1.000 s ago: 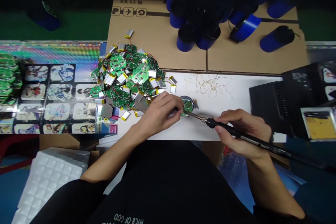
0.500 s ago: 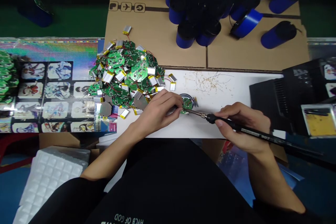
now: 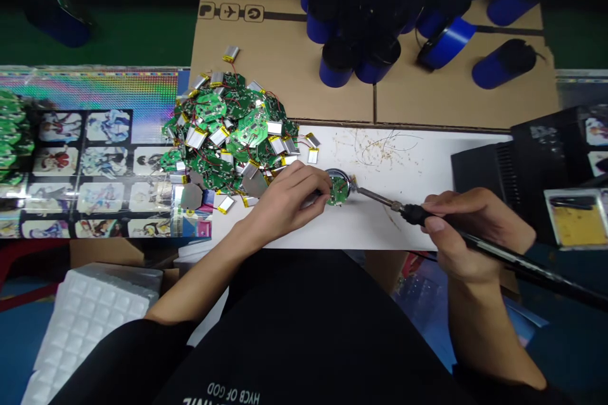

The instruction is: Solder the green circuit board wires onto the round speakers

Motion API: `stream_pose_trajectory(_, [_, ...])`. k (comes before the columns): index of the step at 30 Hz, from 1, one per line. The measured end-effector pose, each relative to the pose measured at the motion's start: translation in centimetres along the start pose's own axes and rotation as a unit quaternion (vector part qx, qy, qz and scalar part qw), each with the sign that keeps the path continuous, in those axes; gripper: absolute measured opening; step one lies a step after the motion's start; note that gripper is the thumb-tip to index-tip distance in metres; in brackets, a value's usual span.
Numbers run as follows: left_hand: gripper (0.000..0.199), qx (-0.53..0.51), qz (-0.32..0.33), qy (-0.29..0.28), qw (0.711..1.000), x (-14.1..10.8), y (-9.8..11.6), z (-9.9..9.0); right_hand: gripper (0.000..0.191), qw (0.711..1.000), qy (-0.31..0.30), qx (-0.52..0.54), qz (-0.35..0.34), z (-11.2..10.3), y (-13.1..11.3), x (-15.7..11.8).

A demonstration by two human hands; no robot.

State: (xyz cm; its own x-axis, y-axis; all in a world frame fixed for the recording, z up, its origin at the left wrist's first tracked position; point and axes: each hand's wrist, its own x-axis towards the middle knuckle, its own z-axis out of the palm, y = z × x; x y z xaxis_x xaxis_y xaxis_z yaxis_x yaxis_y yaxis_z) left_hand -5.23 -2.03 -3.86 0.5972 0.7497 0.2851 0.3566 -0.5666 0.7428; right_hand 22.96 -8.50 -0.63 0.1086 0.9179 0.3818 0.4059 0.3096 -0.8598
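My left hand (image 3: 285, 202) pinches a small round green circuit board (image 3: 339, 190), which sits against a round metal disc (image 3: 338, 174) with a shiny rim. My right hand (image 3: 475, 234) grips a black soldering iron (image 3: 418, 215) by its handle. The iron's metal tip (image 3: 365, 193) points left and ends at the disc's right edge, near the board. Just left of my left hand lies a heap of green circuit boards with wired silver pouch batteries (image 3: 230, 139).
Solder crumbs and thin wires (image 3: 375, 149) lie on the white work sheet (image 3: 394, 164). A black soldering station (image 3: 517, 171) and a yellow sponge tray (image 3: 577, 224) stand at right. Blue cylinders (image 3: 354, 44) stand on cardboard (image 3: 285, 76) beyond. A printed sheet (image 3: 95, 158) lies at left.
My right hand has drawn the soldering iron to the right, lifting its tip away from the board. My left hand and the board stay almost still.
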Motion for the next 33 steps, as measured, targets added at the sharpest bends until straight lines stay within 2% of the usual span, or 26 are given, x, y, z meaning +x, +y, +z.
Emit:
stream_pose_trajectory(5, [0.011,-0.001,0.0,-0.001,1.0,0.0,0.0,0.0,0.021,0.995,0.086,-0.026,0.04,1.2,-0.3,-0.1])
stream_pose_trajectory(7, [0.011,0.001,0.004,0.003,1.0,0.0,0.0,0.0,0.026,0.991,0.128,-0.005,0.047,2.2,-0.5,0.1])
stream_pose_trajectory(10, [0.009,0.004,0.018,0.008,1.0,0.0,0.0,0.0,0.029,0.987,0.143,0.052,0.046,3.9,-1.0,0.4])
stream_pose_trajectory(13, [0.009,0.006,0.018,0.008,1.0,0.0,0.1,-0.1,0.03,0.986,0.112,0.107,0.065,5.6,-1.3,0.0])
stream_pose_trajectory(15, [0.009,0.009,0.019,0.011,1.0,0.1,0.1,-0.2,0.029,0.987,0.068,0.123,0.076,6.5,-1.4,-0.5])
stream_pose_trajectory(17, [0.008,0.015,0.021,0.015,1.0,0.0,0.2,-0.2,0.027,0.993,0.011,0.095,0.065,7.3,-1.3,-1.1])
stream_pose_trajectory(19, [0.008,0.021,0.02,0.02,0.999,0.0,0.2,-0.1,0.021,0.998,-0.038,0.033,0.024,7.9,-1.1,-1.5])
stream_pose_trajectory(21, [0.006,0.023,0.021,0.029,0.999,-0.1,0.1,0.0,0.023,0.998,-0.065,-0.014,-0.021,8.4,-0.8,-1.6])
stream_pose_trajectory(25, [0.003,0.02,0.023,0.05,0.998,-0.2,0.2,0.3,0.035,0.996,-0.057,-0.047,-0.053,9.1,-0.4,-1.4])
stream_pose_trajectory(29, [0.003,-0.017,0.019,0.07,0.997,-0.2,0.2,0.6,0.032,0.994,-0.047,-0.084,-0.059,9.0,-0.4,-1.2])
stream_pose_trajectory(33, [0.003,-0.046,0.002,0.067,0.997,-0.2,0.1,0.7,0.032,0.993,-0.048,-0.089,-0.054,8.9,-0.3,-1.3])
